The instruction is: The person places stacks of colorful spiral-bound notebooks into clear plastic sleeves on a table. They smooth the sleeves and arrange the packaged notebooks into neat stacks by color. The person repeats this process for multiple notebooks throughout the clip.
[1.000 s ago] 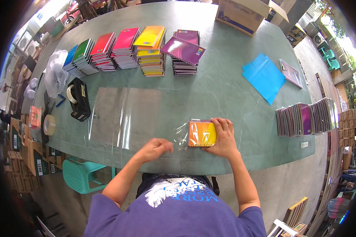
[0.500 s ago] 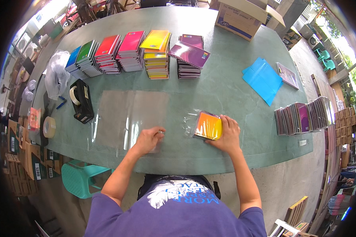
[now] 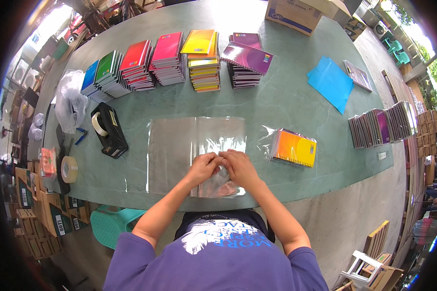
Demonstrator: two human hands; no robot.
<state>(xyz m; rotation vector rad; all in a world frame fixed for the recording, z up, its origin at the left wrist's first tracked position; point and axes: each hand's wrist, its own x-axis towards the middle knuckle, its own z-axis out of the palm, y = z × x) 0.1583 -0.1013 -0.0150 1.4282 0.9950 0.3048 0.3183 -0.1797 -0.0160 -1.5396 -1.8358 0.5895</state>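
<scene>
Clear plastic sheets (image 3: pixel 172 145) lie flat on the green table in front of me. My left hand (image 3: pixel 204 166) and my right hand (image 3: pixel 240 168) meet over their right part, fingertips together and closed on the plastic, which wrinkles and shines beneath them. What exactly is between the fingertips is partly hidden by the fingers. To the right of my hands, untouched, rests a plastic-wrapped pack of spiral notebooks (image 3: pixel 294 148) with an orange and yellow cover, its loose wrapper end pointing left.
Stacked notebooks in blue, green, red, pink, yellow (image 3: pixel 199 43) and purple (image 3: pixel 247 57) line the far side. A black tape dispenser (image 3: pixel 112 133) and a tape roll (image 3: pixel 69 169) stand left. Blue sheets (image 3: pixel 331 85) and a row of packed notebooks (image 3: pixel 381 127) lie right. A cardboard box (image 3: pixel 294 17) stands behind.
My right hand has let go of the wrapped notebook pack and moved left to join my left hand at the plastic sheets. The view has shifted slightly.
</scene>
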